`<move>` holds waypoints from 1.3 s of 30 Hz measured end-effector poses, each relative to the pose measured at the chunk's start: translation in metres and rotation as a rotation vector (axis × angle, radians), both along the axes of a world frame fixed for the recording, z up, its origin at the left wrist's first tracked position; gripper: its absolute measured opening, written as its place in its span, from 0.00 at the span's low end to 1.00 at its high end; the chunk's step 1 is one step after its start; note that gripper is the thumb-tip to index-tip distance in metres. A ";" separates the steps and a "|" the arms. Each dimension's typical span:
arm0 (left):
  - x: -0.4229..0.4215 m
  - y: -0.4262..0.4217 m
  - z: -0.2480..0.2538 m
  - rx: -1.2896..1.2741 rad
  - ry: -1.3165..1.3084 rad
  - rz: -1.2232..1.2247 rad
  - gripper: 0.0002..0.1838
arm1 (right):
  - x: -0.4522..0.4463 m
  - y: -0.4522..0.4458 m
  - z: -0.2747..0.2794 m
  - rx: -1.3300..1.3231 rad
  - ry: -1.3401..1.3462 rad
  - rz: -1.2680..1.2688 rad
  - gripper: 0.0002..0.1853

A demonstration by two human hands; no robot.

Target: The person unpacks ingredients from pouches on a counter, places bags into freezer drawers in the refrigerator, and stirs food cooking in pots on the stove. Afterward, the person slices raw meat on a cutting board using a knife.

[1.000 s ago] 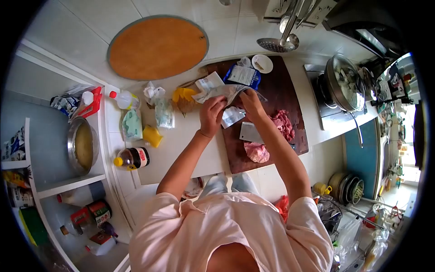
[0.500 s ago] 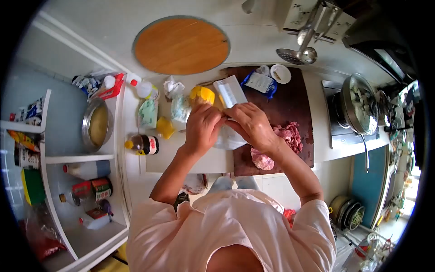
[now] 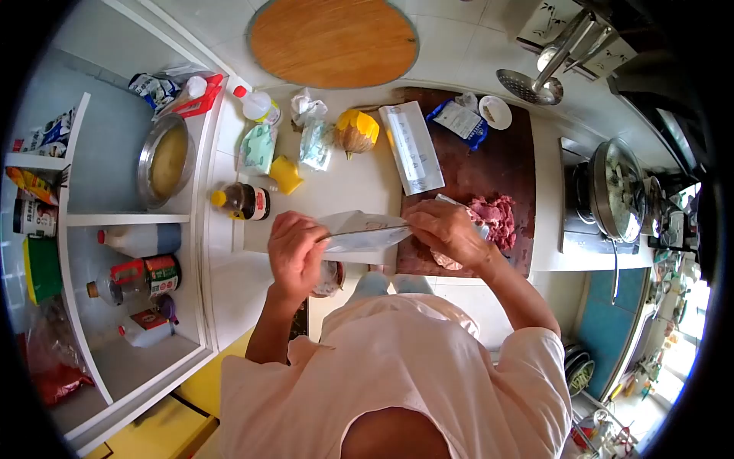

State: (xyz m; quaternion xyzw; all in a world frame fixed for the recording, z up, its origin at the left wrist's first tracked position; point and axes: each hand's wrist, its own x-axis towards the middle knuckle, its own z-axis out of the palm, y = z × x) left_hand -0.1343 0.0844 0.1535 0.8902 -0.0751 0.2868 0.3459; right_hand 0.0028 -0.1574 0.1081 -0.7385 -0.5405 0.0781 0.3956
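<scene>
A translucent plastic bag [image 3: 361, 239] is stretched flat between my two hands above the front of the counter. My left hand [image 3: 297, 249] pinches one end of its upper edge. At the other end, my right hand [image 3: 449, 229] grips the bag near the dark cutting board [image 3: 478, 168]. Chopped red meat [image 3: 495, 220] lies on the board just beyond the right hand. A paler piece of meat [image 3: 446, 261] is partly hidden below that hand. Past the bag, a long whitish box [image 3: 413, 149] rests across the board's left edge.
A squash [image 3: 356, 138], a yellow object [image 3: 286, 175] and a sauce bottle [image 3: 243, 200] stand on the left counter. A blue packet [image 3: 459, 125] and a small white dish [image 3: 495, 112] sit at the back of the board. At right, a lidded pan [image 3: 615, 191] occupies the stove.
My hands have moved apart and nearer my body, spreading the bag's edge between them. The squash and long box show more fully. The camera view has shifted slightly.
</scene>
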 end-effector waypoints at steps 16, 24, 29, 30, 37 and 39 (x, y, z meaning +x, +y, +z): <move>-0.007 0.029 -0.034 -0.244 0.103 0.099 0.03 | -0.017 0.004 -0.054 -0.176 0.053 -0.140 0.09; -0.025 0.140 -0.113 -0.980 0.170 0.313 0.10 | -0.023 0.089 0.027 -0.176 -0.075 0.055 0.07; -0.045 0.121 -0.194 -1.561 0.207 0.317 0.26 | -0.030 0.131 0.052 -0.360 -0.128 0.114 0.12; -0.070 0.093 -0.253 -1.533 0.195 0.018 0.30 | -0.035 0.128 0.059 -0.327 -0.107 0.131 0.13; -0.084 -0.063 -0.210 -2.182 0.036 -0.813 0.50 | -0.088 0.076 0.111 -0.214 0.117 0.265 0.13; -0.108 -0.069 -0.206 -2.205 -0.067 -0.773 0.49 | -0.105 0.057 0.106 -0.169 0.443 0.147 0.12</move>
